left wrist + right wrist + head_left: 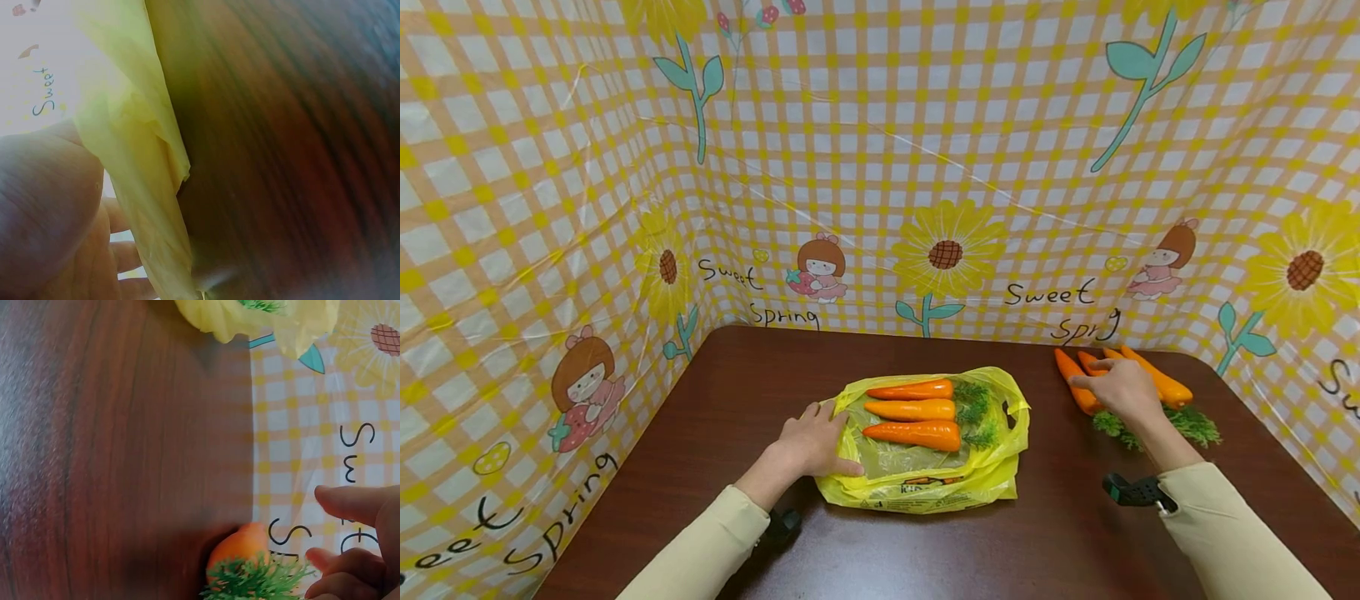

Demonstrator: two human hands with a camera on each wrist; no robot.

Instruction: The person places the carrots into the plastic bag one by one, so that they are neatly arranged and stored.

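A yellow plastic bag (pixel 940 497) lies spread at the middle of a dark table. Three carrots are side by side within its mouth: an upper carrot (pixel 910 389), a middle carrot (pixel 912 410) and a lower carrot (pixel 913 435), with feathery green tops (pixel 973 408) toward the right. My left hand (pixel 808 440) rests against the bag's left edge, fingers and thumb spread; its film (pixel 144 169) runs across the palm in the left wrist view. Over several more carrots (pixel 1078 387) at the far right reaches my right hand (pixel 1126 392), thumb apart from the fingers. It partly hides them.
More green tops (pixel 1195 427) spill from the right-hand carrots onto the dark wooden table (pixel 760 367). A checked, flower-printed sheet (pixel 850 167) hangs around the back and sides, close behind those carrots. The bag's looped handle (pixel 1011 414) points right.
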